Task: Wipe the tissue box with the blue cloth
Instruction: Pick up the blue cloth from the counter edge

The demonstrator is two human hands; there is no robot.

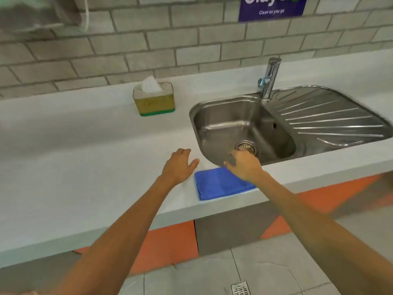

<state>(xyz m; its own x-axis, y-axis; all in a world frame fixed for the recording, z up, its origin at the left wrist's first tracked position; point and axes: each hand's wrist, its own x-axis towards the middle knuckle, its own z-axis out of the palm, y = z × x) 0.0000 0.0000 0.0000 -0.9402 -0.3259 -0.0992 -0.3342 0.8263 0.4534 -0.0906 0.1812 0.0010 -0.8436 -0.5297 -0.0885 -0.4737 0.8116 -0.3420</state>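
The right hand covers the blue cloth's corner nearest the sink, while above the sink the purple sign is cut off by the top edge.

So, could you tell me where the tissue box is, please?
The tissue box stands on the counter near the tiled wall, left of the sink.

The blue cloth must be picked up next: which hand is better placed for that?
The right hand, probably. It is open directly over the far right part of the folded blue cloth, while the left hand is open beside the cloth's left edge, over the bare counter.
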